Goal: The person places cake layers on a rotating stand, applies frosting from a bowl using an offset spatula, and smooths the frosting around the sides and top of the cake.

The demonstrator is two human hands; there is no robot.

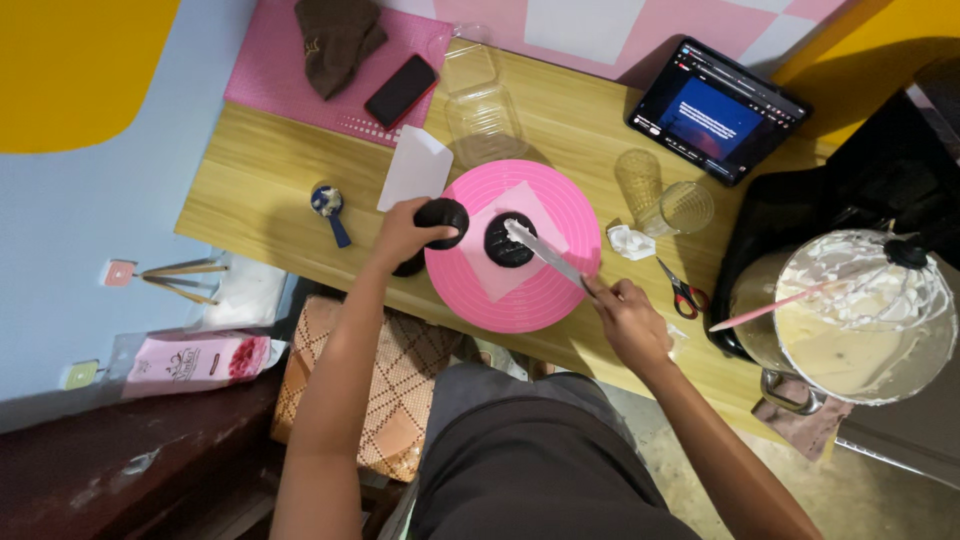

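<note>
A pink round turntable [560, 290] stands on the wooden table with a pale pink paper square [480, 275] on it. A small dark round cake layer [503, 245] rests on that square. My right hand [625, 315] grips a metal palette knife [545, 258] whose white-creamed tip lies on the dark layer. My left hand [405, 232] holds a second dark round cake layer [443, 220] at the turntable's left edge. Another dark round piece [408, 266] shows just under that hand.
A steel bowl of white cream [860, 330] with a pink spatula [775, 305] stands at the right. Red scissors [685, 292], two glasses [665, 195], a tablet [718, 110], clear plastic boxes [480, 100], a phone [401, 90], a white scraper [416, 168] and a blue spoon [331, 210] lie around.
</note>
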